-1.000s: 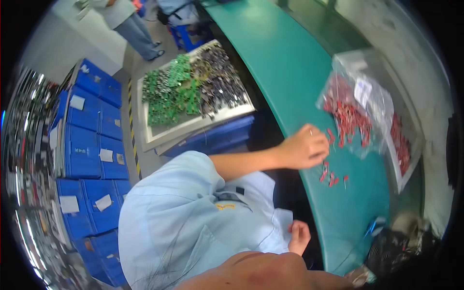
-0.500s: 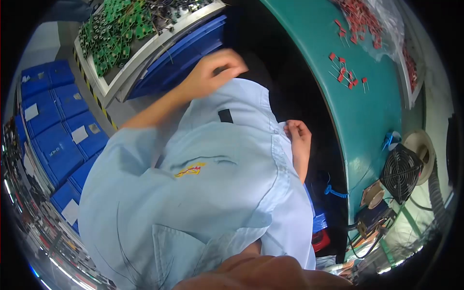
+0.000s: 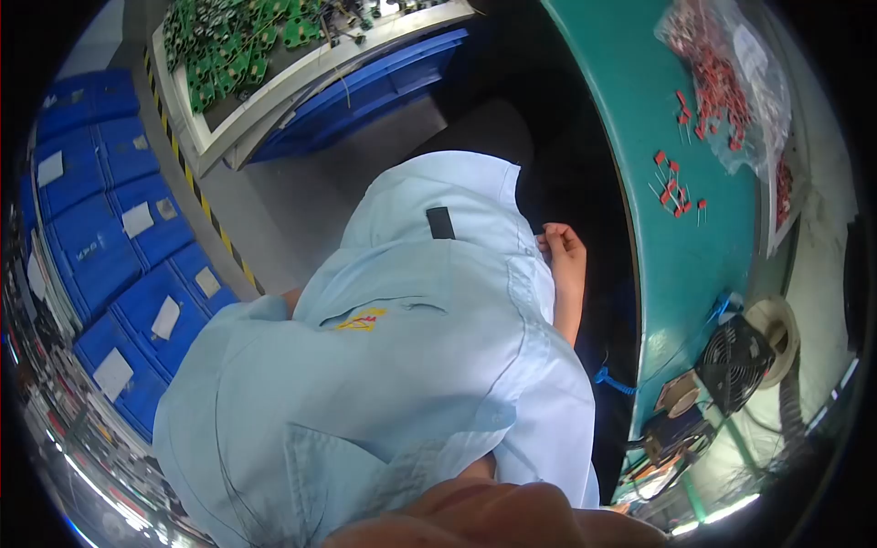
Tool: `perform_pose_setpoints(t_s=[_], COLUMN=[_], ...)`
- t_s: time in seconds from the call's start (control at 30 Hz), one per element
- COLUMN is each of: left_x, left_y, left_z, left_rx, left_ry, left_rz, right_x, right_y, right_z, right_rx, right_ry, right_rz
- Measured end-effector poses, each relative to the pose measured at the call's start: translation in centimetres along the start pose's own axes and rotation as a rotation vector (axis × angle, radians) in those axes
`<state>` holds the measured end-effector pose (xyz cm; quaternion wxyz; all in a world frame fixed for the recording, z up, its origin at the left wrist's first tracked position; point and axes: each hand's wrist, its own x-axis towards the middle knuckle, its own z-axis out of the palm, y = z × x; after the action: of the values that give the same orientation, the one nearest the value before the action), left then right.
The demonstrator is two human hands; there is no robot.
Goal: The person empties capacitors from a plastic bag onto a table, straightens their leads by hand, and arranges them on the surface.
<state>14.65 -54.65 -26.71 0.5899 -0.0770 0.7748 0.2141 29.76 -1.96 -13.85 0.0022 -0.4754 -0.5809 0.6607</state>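
While red parts [image 3: 673, 166] are strewn between the desk's [image 3: 685, 274] edges, the right hand [image 3: 564, 245] is held beside the shirt [image 3: 402, 274], fingers curled, grip unclear; bin labels [image 3: 138, 220] are illegible.

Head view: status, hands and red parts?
Left hand out of view; right hand curled beside shirt. Loose red parts on green table, uncovered; clear bag beside.

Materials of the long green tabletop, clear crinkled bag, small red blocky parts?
Long green tabletop: smooth, slightly glossy sheet, maybe rubber or vinyl.
Clear crinkled bag: thin plastic film; see-through, shiny folds.
Small red blocky parts: likely plastic bodies, finish unclear; thin silvery legs suggest metal.
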Motion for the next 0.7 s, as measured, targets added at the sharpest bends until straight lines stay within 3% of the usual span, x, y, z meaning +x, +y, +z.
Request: perform_pose_setpoints(t_s=[0.47,0.7], left_x=[-0.5,-0.5], left_y=[3.7,3.0], left_z=[6.2,8.4], left_rx=[-0.248,-0.247], left_ry=[0.046,0.083], left_rz=[0.084,0.121], right_x=[3.6,6.0], right_y=[-1.2,-0.9], right_z=[0.6,1.8], right_rx=[-0.203,-0.276], right_ry=[-0.3,-0.39], right_rz=[0.078,-0.126])
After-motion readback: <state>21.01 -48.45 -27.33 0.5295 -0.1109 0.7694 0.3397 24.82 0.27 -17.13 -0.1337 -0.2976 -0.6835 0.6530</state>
